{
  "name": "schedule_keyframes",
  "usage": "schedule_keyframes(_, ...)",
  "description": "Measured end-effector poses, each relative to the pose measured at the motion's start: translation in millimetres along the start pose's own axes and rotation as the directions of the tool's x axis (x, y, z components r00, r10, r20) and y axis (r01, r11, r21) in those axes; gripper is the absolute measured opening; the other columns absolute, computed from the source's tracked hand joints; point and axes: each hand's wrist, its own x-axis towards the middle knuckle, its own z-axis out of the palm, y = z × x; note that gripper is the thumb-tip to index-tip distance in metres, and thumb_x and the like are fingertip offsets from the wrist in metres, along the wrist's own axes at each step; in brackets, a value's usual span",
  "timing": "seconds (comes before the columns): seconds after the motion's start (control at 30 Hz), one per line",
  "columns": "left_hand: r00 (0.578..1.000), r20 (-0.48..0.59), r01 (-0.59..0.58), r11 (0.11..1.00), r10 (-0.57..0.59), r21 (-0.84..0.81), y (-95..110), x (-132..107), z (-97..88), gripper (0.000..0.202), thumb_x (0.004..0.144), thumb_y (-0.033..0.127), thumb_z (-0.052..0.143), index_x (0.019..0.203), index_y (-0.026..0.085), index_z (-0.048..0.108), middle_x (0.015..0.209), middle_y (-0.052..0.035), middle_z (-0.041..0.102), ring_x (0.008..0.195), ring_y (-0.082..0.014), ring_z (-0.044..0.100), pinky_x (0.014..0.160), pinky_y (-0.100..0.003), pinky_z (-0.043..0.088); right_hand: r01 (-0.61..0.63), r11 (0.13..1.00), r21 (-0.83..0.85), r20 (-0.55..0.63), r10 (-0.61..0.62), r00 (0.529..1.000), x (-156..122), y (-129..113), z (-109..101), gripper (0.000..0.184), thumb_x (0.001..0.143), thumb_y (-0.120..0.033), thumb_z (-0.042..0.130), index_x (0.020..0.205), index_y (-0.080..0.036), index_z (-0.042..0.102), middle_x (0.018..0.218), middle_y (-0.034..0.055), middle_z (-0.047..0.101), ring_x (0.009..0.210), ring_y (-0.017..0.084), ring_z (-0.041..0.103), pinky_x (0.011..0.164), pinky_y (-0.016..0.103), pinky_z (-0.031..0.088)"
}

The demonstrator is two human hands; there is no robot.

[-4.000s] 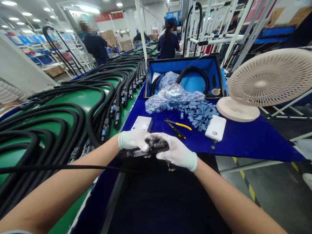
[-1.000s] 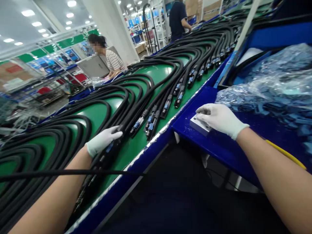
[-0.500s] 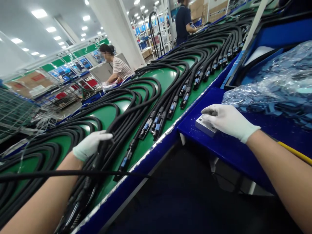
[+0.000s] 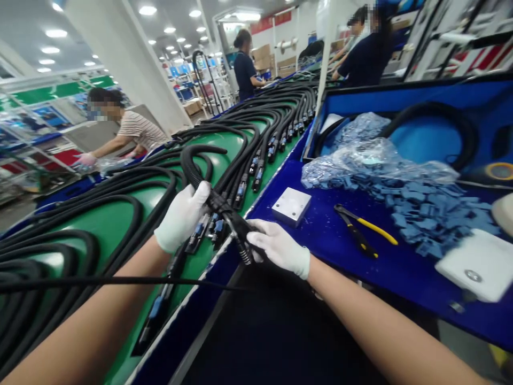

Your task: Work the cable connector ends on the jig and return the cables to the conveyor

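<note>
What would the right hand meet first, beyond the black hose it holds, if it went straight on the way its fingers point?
Most likely the left hand, also on the black hose: the right hand points toward it. Depth is unclear, so it might pass by instead.

A black hose [image 4: 219, 202] slants down from the left fingers [image 4: 200, 193] to the right fingers [image 4: 262, 228], ribbed and bent beyond the left, its coil spring [image 4: 244, 254] beside the right.

Left hand [image 4: 182, 216] and right hand [image 4: 276, 245] in snug white gloves [image 4: 287, 255], pale mint-green cuffs [image 4: 303, 263], bare forearms [image 4: 356, 310], near-black clothing [image 4: 272, 337]
</note>
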Motion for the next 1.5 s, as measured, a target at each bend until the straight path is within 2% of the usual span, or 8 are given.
schedule_keyframes(0.1,0.911,0.197,-0.413,0.816,0.363,0.405,3,-3,12.5,0.040,0.080,0.034,0.080,0.117,0.022,0.068,0.127,-0.0075,0.066,0.131,-0.0329,0.051,0.115,-0.047,0.035,0.039,0.995,-0.095,-0.108,-0.049,0.993,-29,-8,-29,0.027,0.094,-0.033,0.054,0.109,-0.017,0.070,0.077,0.0021,0.066,0.067,0.018,0.059,0.066,0.031,0.049)
schedule_keyframes(0.23,0.386,0.824,-0.906,0.340,0.414,0.253,7,-8,43.0,0.024,0.088,0.022,0.070,0.111,0.031,0.073,0.123,-0.0031,0.071,0.125,-0.0295,0.058,0.117,-0.054,0.030,0.100,0.936,-0.336,-0.038,-0.120,0.992,-54,-20,-52,0.024,0.092,-0.036,0.058,0.093,-0.018,0.074,0.087,0.0022,0.070,0.081,0.020,0.062,0.076,0.031,0.049)
schedule_keyframes(0.3,0.277,0.876,-0.932,0.333,0.395,0.144,1,-14,59.2,0.017,0.092,0.019,0.064,0.104,0.027,0.073,0.118,-0.0041,0.072,0.116,-0.0258,0.063,0.112,-0.050,0.036,0.073,0.892,-0.445,0.022,-0.071,0.997,-62,-24,-59,0.028,0.095,-0.039,0.054,0.095,-0.018,0.073,0.086,0.0023,0.071,0.079,0.020,0.062,0.074,0.030,0.049)
schedule_keyframes(0.6,0.820,0.572,-0.348,0.818,0.029,0.458,-40,-21,86.5,0.028,0.098,0.039,0.056,0.115,0.022,0.071,0.116,-0.0056,0.073,0.110,-0.0232,0.066,0.102,-0.035,0.048,-0.679,-0.047,-0.733,-0.663,-0.173,0.728,-115,-7,-139,0.028,0.085,-0.038,0.065,0.088,-0.011,0.070,0.097,0.0223,0.067,0.097,0.034,0.061,0.080,0.041,0.044)
schedule_keyframes(0.77,0.898,0.419,-0.075,0.894,-0.132,0.442,-16,-14,101.4,0.042,0.093,0.046,0.059,0.125,0.023,0.070,0.120,-0.0049,0.075,0.111,-0.0270,0.068,0.100,-0.037,0.050,-0.622,0.278,-0.732,-0.677,-0.188,0.712,-114,-5,-142,0.015,0.085,-0.028,0.059,0.078,-0.016,0.064,0.077,0.0100,0.067,0.070,0.021,0.061,0.065,0.031,0.042)
schedule_keyframes(0.93,0.878,0.442,0.058,0.958,-0.182,0.280,21,-12,115.0,0.044,0.091,0.044,0.063,0.127,0.019,0.069,0.106,-0.0046,0.078,0.096,-0.0242,0.072,0.082,-0.031,0.054,-0.121,0.616,-0.778,-0.382,-0.310,0.871,-97,-21,-102,0.025,0.077,-0.006,0.053,0.092,-0.019,0.068,0.096,0.0053,0.072,0.086,0.020,0.066,0.081,0.030,0.051)
schedule_keyframes(1.23,0.886,0.454,-0.022,0.969,-0.096,0.248,39,-18,125.0,0.040,0.091,0.045,0.064,0.120,0.019,0.076,0.101,-0.0046,0.079,0.091,-0.0233,0.073,0.080,-0.031,0.055,0.235,0.800,-0.552,-0.202,-0.402,0.893,-80,-29,-73,0.063,0.074,0.005,0.047,0.129,-0.021,0.063,0.122,0.0060,0.071,0.114,0.022,0.065,0.106,0.038,0.050)
schedule_keyframes(1.5,0.891,0.430,0.054,0.975,-0.145,0.216,31,-21,129.1,0.047,0.086,0.048,0.069,0.122,0.018,0.075,0.110,-0.0070,0.078,0.101,-0.0286,0.072,0.088,-0.038,0.056,0.253,0.857,-0.449,-0.186,-0.366,0.912,-82,-36,-69,0.041,0.083,0.000,0.047,0.113,-0.020,0.066,0.113,0.0064,0.071,0.102,0.020,0.067,0.101,0.038,0.053)
